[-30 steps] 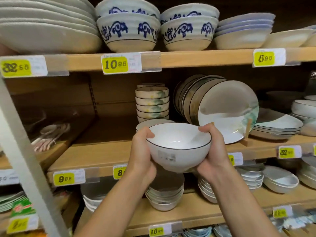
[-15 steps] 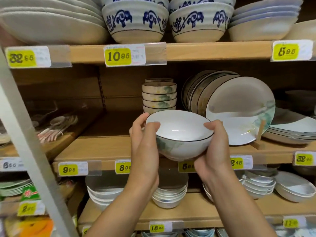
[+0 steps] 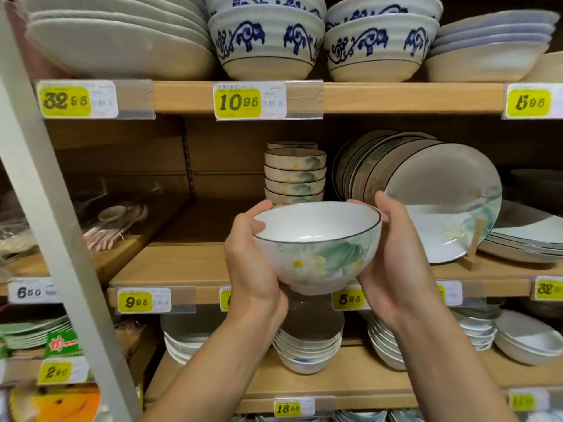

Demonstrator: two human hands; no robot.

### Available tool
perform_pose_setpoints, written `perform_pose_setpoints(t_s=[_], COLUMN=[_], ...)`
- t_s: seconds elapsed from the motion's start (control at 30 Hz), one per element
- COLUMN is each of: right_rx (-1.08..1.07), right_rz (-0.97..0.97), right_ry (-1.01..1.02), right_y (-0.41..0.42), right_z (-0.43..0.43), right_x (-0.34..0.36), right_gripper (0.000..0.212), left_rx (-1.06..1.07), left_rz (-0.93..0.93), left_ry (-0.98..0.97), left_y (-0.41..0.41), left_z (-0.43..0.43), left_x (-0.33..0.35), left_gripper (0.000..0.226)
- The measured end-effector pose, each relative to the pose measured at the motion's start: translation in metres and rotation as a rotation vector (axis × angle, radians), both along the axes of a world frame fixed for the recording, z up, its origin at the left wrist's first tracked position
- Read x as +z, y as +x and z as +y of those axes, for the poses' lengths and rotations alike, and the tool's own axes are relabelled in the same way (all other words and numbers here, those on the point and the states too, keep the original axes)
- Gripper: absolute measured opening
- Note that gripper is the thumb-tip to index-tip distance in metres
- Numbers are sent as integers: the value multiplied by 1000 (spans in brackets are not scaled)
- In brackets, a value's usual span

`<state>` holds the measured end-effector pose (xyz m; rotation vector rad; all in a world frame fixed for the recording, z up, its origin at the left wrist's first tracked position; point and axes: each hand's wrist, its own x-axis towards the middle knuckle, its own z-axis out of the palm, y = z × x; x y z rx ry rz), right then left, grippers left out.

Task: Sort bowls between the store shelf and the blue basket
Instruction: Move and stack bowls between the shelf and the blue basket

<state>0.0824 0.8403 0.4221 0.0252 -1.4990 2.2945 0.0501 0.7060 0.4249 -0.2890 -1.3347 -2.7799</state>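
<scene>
Centrally, a white lotus-painted bowl (image 3: 316, 251) with a dark rim is shown upright, held in the air in front of the middle shelf board (image 3: 170, 266). It is clasped on one side by the left hand (image 3: 253, 269) and on the other by the right hand (image 3: 399, 269), the fingers of both being curled round its wall. Just behind it, a stack of matching small bowls (image 3: 295, 175) is seen on the shelf, and beside that stack a row of plates (image 3: 441, 202) is propped on edge. On the shelf above, blue-patterned bowls (image 3: 268, 41) are stacked.
</scene>
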Motion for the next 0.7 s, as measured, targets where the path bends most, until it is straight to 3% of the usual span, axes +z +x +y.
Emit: perform_pose_setpoints(t_s=[0.2, 0.27, 0.4, 0.5, 0.7], right_rx=[-78, -140, -251, -289, -267], right_rz=[121, 97, 22, -4, -92], right_ry=[184, 233, 265, 297, 398], right_y=[-18, -39, -76, -91, -106], right_z=[-8, -1, 16, 21, 29], right_x=[17, 20, 12, 12, -3], right_gripper=[37, 40, 40, 49, 60], left_rx=[150, 157, 200, 313, 348], left_rz=[124, 135, 142, 250, 215], left_ry=[-110, -229, -441, -578, -606], left_y=[-33, -51, -80, -94, -113], left_z=[8, 13, 23, 26, 30], left_x=[31, 37, 34, 29, 7], left_gripper=[40, 37, 52, 38, 42])
